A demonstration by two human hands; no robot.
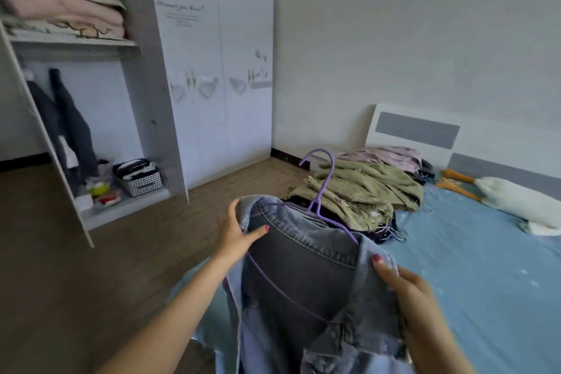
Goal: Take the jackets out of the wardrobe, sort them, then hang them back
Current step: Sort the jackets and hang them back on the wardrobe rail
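You hold a denim jacket (306,279) on a purple hanger (321,191) between both hands, low in the centre of the frame.

Your left hand (236,234) grips the jacket's left shoulder, thumb curled over the collar; your right hand (406,288) pinches the right collar edge. Behind it, mid-right, more jackets (364,188) lie piled on the blue bed (485,252). At the left, the open wardrobe (145,76) shows dark clothes (69,124) hanging inside.

Bed (473,267): piled jackets (361,191), plush goose (516,200)
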